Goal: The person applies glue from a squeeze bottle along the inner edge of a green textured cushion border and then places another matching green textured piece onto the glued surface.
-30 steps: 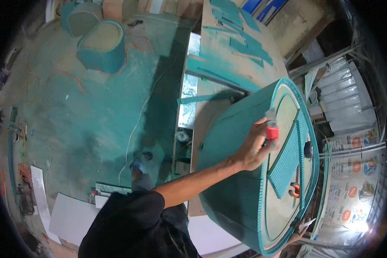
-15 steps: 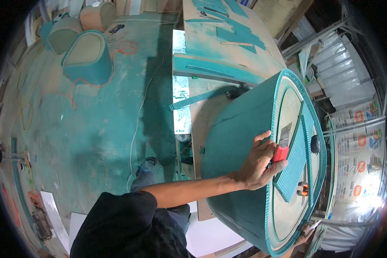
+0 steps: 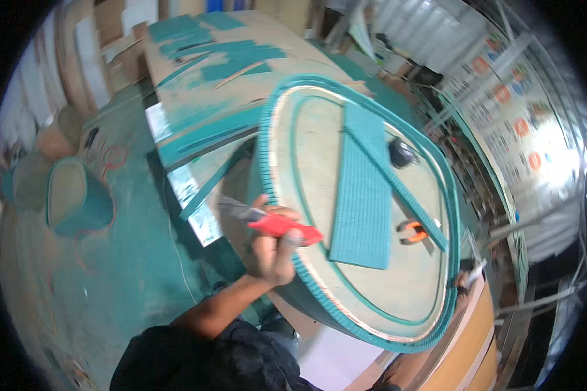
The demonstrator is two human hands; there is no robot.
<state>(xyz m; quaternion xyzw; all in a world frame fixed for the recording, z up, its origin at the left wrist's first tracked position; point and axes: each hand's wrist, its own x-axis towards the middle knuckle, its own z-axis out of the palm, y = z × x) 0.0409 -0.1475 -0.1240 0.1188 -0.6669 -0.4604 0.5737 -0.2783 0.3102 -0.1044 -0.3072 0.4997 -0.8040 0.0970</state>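
My left hand (image 3: 272,260) is closed around the red handle of a putty knife (image 3: 287,229), its blurred blade pointing away to the left. It hovers at the near left rim of a large oval teal piece (image 3: 306,274) with a ribbed edge and a pale recessed face. At the right rim, my right hand (image 3: 463,281) is closed on a white pointed thing (image 3: 479,268), partly hidden by the rim. On the pale face lie a ribbed teal panel (image 3: 362,195), a narrow ribbed strip (image 3: 398,186), an orange-and-black tool (image 3: 411,232) and a dark round object (image 3: 402,154).
Behind stands a worktable (image 3: 293,68) with teal offcuts (image 3: 241,58). Another ribbed strip (image 3: 215,182) juts out beside the oval piece. Rounded teal blocks (image 3: 78,195) and cords are on the floor at left. A wooden board (image 3: 460,339) lies at lower right.
My view has swung right, showing the oval piece's face more fully. My left hand has drawn the putty knife back from the panel toward the near left rim, turning its blade leftward.
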